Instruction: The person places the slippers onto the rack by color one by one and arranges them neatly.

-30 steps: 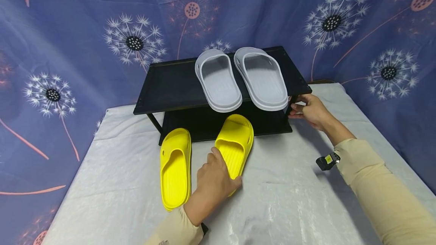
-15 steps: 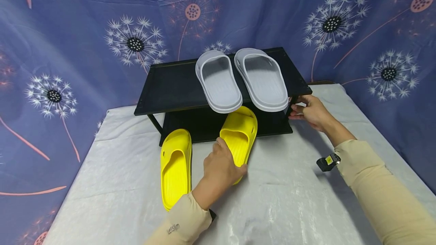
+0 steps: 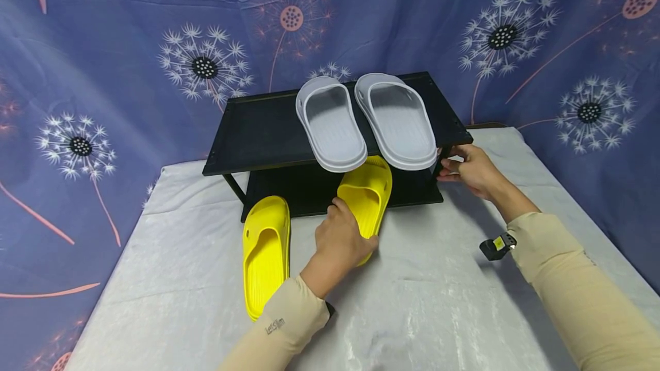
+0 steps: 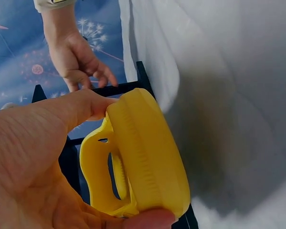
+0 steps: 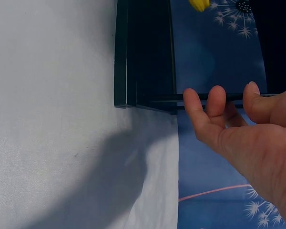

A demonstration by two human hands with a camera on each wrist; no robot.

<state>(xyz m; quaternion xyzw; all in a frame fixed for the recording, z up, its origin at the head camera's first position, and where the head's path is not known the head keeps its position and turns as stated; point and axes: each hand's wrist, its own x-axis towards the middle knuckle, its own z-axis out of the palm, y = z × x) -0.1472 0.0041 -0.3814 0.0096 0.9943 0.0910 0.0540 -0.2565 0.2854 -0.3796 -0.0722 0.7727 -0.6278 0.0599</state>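
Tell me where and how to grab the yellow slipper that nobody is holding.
I'd grip the free yellow slipper across its heel end, pinching both side edges, coming from the near side. It lies sole down with its toe toward the black rack, so the open back faces the near side, with no strap in the way.

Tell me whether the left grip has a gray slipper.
No, the left grip holds a yellow slipper; the gray pair sits on the rack.
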